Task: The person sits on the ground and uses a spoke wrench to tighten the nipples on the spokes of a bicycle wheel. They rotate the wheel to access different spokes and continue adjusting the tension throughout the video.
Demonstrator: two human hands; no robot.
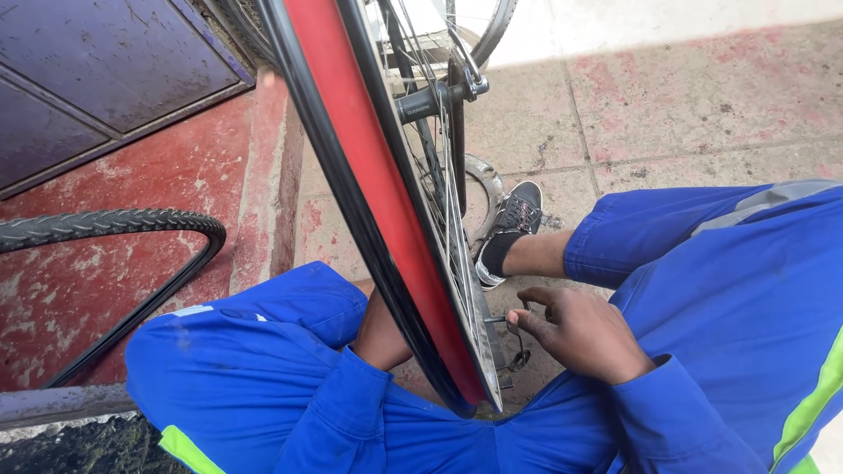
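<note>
Rubber first: over at the left edge of the red concrete floor point(79, 281) there's a bare knobby tyre point(114, 224) lying flat, well apart from what I'm working on. Next over, my left hand point(379, 326) is mostly hidden behind the wheel, so can't tell if it's gripping or just bracing. The bike wheel point(386, 219) itself stands upright between my knees, red rim tape showing, no tyre on it, axle end up top. On the right side, my right hand point(580, 332) is pinched shut on a small spoke tool point(514, 326) right at the rim's lower edge. Looks to me like I'm mid spoke-adjusting. Next move probably wants small turns, steady wheel, then onto the neighbouring spoke. My shoe point(514, 224) sits beyond it.
</note>
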